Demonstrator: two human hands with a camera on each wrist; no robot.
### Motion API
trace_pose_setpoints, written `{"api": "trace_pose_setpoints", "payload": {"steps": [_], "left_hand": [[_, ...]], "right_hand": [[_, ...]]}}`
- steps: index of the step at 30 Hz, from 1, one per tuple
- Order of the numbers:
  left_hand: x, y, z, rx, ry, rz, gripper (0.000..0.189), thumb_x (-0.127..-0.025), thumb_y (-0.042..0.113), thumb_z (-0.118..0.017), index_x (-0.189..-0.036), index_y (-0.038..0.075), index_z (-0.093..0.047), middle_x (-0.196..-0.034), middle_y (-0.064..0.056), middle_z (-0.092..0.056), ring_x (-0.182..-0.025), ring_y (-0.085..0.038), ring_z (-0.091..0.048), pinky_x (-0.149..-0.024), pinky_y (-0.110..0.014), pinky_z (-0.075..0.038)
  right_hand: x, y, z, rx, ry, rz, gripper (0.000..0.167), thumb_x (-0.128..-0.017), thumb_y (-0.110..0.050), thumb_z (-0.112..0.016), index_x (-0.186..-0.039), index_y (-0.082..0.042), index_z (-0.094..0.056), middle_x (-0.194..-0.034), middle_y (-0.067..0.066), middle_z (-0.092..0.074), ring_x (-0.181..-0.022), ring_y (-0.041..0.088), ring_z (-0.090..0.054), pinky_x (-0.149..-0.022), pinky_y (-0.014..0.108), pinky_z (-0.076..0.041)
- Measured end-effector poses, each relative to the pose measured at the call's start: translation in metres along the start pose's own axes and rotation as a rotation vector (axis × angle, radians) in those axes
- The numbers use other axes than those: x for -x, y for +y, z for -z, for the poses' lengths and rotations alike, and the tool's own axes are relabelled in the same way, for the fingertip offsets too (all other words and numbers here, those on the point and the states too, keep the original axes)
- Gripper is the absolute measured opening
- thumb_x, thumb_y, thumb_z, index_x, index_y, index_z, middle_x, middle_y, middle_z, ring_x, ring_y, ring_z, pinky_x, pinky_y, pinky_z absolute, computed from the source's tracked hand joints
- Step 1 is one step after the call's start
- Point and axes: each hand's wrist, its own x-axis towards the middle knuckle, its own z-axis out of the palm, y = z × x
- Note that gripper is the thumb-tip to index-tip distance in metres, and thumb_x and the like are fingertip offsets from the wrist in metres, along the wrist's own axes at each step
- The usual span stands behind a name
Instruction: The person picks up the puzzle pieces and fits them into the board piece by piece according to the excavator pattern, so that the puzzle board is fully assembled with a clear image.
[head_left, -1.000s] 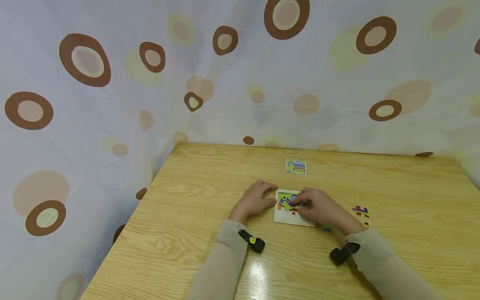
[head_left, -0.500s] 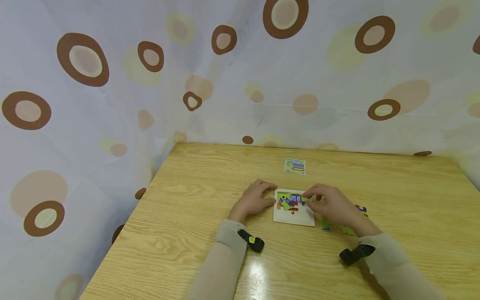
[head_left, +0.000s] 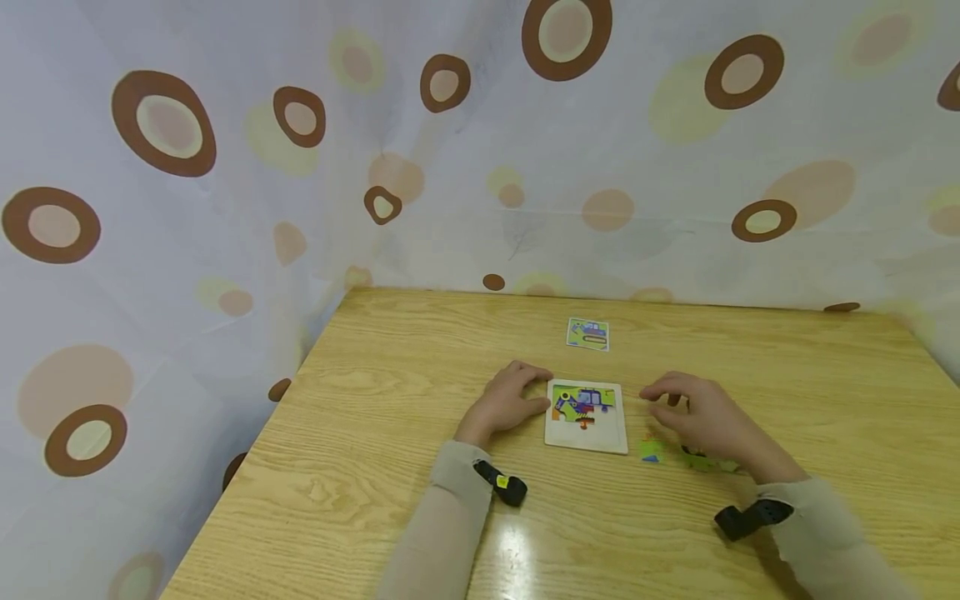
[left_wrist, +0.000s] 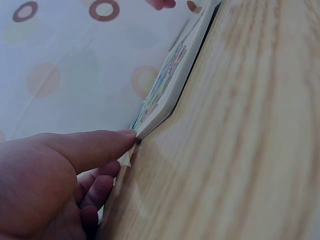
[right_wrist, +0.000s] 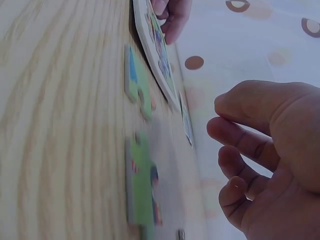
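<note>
A white puzzle tray (head_left: 564, 435) lies flat on the table, with joined pieces of an excavator picture (head_left: 579, 402) filling its upper part. My left hand (head_left: 504, 404) steadies the tray, its thumb tip (left_wrist: 127, 135) at the edge and its index finger reaching to the far left corner. My right hand (head_left: 697, 412) hovers to the right of the tray, fingers loosely bent and nothing between them. Below it on the table are a green jigsaw piece with a blue corner (right_wrist: 133, 75) and another green jigsaw piece (right_wrist: 141, 185).
A small picture card (head_left: 588, 333) of an excavator lies behind the tray. The wooden table (head_left: 405, 350) meets a wall sheet (head_left: 450, 242) with brown rings at the back and left. Further loose pieces are partly hidden under the right hand.
My right hand has let go of a piece at the tray's upper right and drawn away to the right. More of the picture now shows. The left hand has stayed at the tray.
</note>
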Motion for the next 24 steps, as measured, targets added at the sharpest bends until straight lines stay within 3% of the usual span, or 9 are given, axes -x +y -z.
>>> {"api": "trace_pose_setpoints", "payload": {"steps": [9,14,20,24], "left_hand": [[0.000,0.000,0.000,0.014,0.004,-0.003,0.043,-0.096,0.028,-0.067,-0.137,0.020,-0.059,-0.133,-0.002,-0.052,-0.124,-0.021,-0.046,-0.106,-0.040,-0.035],[0.001,0.001,0.001,0.018,0.002,0.002,0.043,-0.096,0.029,-0.066,-0.138,0.021,-0.059,-0.133,-0.001,-0.052,-0.124,-0.021,-0.046,-0.107,-0.039,-0.034],[0.002,0.003,0.002,0.017,0.001,-0.001,0.043,-0.096,0.028,-0.066,-0.138,0.020,-0.058,-0.134,-0.001,-0.052,-0.125,-0.021,-0.046,-0.107,-0.039,-0.034],[0.004,0.005,0.003,0.014,0.000,-0.001,0.043,-0.096,0.028,-0.066,-0.138,0.020,-0.059,-0.134,-0.002,-0.052,-0.126,-0.022,-0.046,-0.108,-0.040,-0.034]], "right_hand": [[0.016,0.021,0.019,0.056,0.038,0.016,0.020,-0.094,-0.007,-0.068,-0.114,-0.007,-0.071,-0.111,0.006,-0.065,-0.085,0.014,-0.054,-0.053,0.026,-0.045],[0.021,0.031,0.025,0.053,0.036,0.011,0.021,-0.093,-0.006,-0.067,-0.114,-0.007,-0.071,-0.113,0.007,-0.063,-0.089,0.019,-0.054,-0.050,0.026,-0.045],[0.030,0.042,0.032,0.105,0.015,-0.012,0.022,-0.092,-0.007,-0.069,-0.114,-0.007,-0.071,-0.113,0.007,-0.062,-0.095,0.027,-0.056,-0.059,0.028,-0.048],[0.037,0.048,0.035,0.148,0.004,-0.020,0.022,-0.091,-0.010,-0.072,-0.113,-0.007,-0.072,-0.111,0.006,-0.062,-0.097,0.029,-0.058,-0.071,0.039,-0.051]]}}
